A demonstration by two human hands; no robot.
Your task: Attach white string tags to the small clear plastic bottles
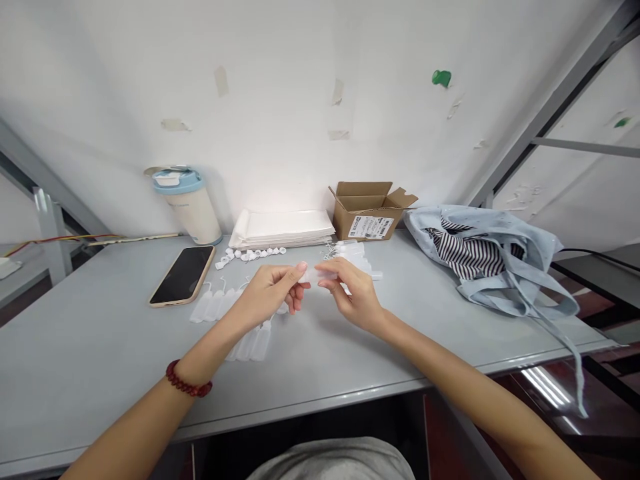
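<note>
Above the near half of the grey metal table (pixel 100 373), the left hand (pixel 265 293), with a dark red bead bracelet (pixel 187 383) at its wrist, and the right hand (pixel 353 297) meet. Both pinch a small translucent plastic bottle (pixel 314 275) between thumb and fingertips, one hand at each end. Under the left hand lie rows of matching clear squeeze bottles (pixel 235 320). Further along the table from them, a black smartphone in a tan case (pixel 183 275) lies flat, with small white caps (pixel 250 254) scattered near it. Against the wall beyond the table stand a white tumbler with a blue lid (pixel 187 200), a stack of white padded envelopes (pixel 283 229) and an open brown cardboard box (pixel 370 212). A pale blue cloth bag (pixel 500 257) slumps at the table's right end.
</note>
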